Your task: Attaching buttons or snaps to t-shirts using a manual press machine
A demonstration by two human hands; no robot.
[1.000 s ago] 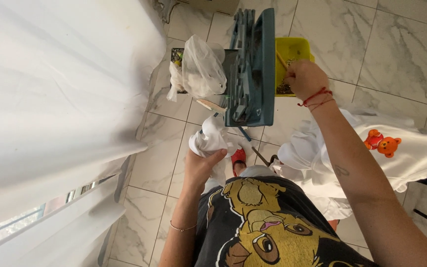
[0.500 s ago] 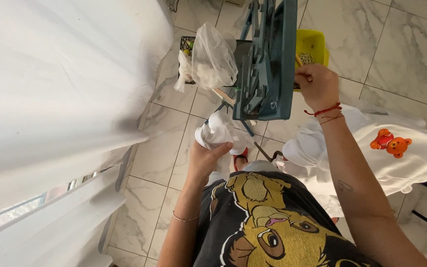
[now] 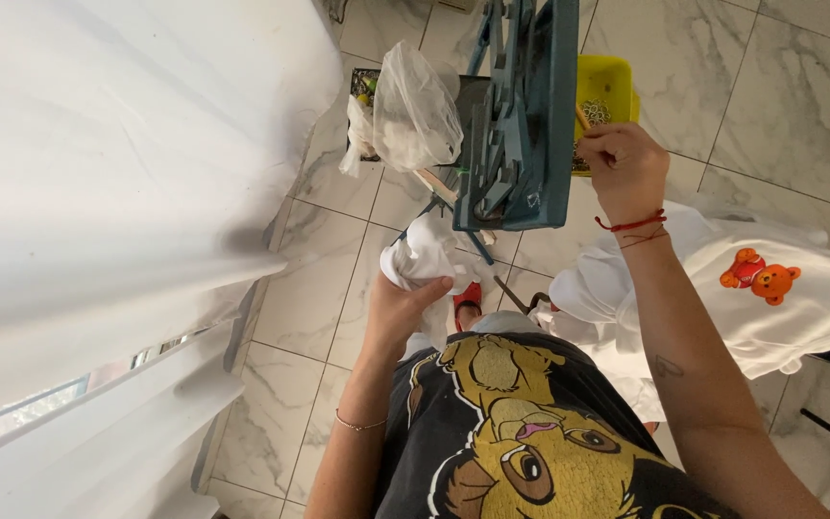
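From the left, I see a white curtain (image 3: 117, 144) along the marble floor (image 3: 300, 317). My left hand (image 3: 401, 308) has its grip clamped on a crumpled white cloth (image 3: 425, 255), just below the teal panel (image 3: 521, 115) on its stand. A plastic bag (image 3: 415, 106) hangs beside it. My right hand (image 3: 626, 168) pinches a thin wooden stick (image 3: 583, 117) at the panel's right edge, before a yellow tray (image 3: 607, 82). I judge the panel could tip if the stick pushes too hard.
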